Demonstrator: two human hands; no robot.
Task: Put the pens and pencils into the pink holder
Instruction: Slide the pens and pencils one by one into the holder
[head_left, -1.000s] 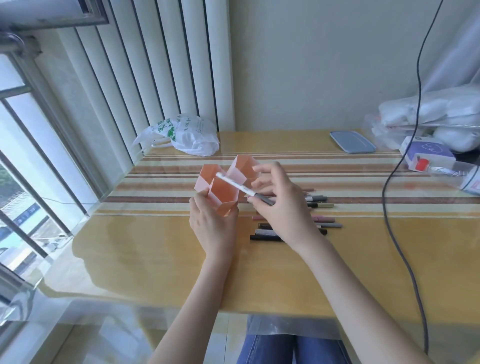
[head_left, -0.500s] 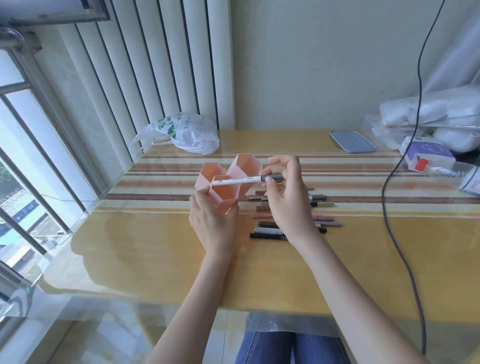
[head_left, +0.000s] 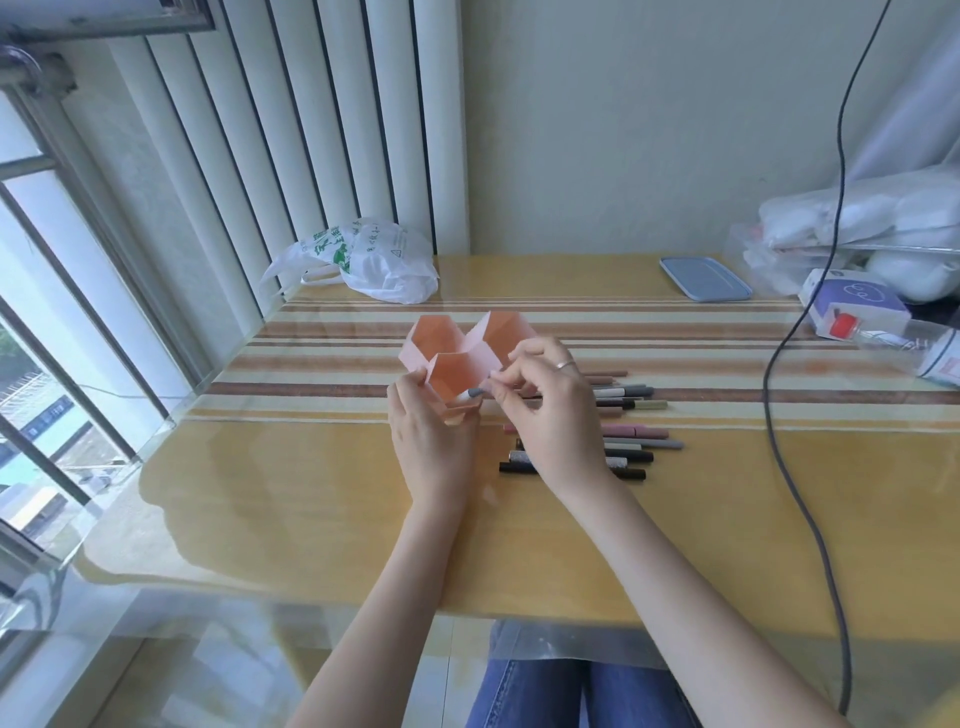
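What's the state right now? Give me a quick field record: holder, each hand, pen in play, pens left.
holder: pink holder, upright on table, three open compartments
left hand: grips holder's near side
right hand: pinches pen at its grey end
pen in play: white pen, mostly down in nearest compartment
pens left: loose pens lying on table right of holder, partly hidden by right hand

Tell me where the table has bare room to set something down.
Bare: the near yellow stretch of the table left of the left hand, and between the pens and the cable. Crowded: around the pink holder and the far right corner.
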